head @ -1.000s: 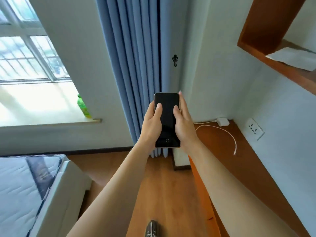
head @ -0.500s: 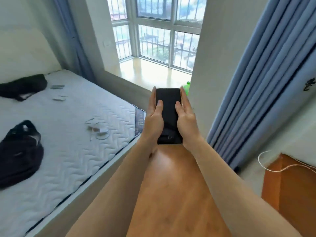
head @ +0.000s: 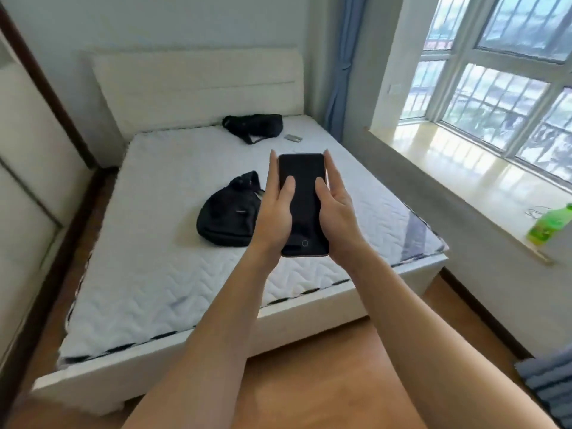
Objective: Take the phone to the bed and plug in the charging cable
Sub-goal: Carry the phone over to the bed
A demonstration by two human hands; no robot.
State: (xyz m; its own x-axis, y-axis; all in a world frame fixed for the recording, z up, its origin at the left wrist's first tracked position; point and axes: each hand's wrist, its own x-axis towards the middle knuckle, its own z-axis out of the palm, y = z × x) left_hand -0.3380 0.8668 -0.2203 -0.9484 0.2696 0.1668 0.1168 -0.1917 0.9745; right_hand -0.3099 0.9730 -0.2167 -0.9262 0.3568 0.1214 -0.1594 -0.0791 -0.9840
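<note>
Two bare forearms, sleeveless, slender fingers point(head: 273, 168), no jewellery.

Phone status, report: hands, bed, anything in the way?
Left hand and right hand both gripping phone, screen dark. Bed ahead. Black bag on mattress. No cable visible.

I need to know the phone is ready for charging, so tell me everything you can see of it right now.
The phone is a black slab with rounded corners, a dark, unlit glass screen and a round home button near its lower edge. It is held upright, screen toward the camera, in the air in front of the bed. The left hand and right hand clasp its long sides, both thumbs resting on the screen. No cable is seen plugged into it; its bottom port is not visible.
</note>
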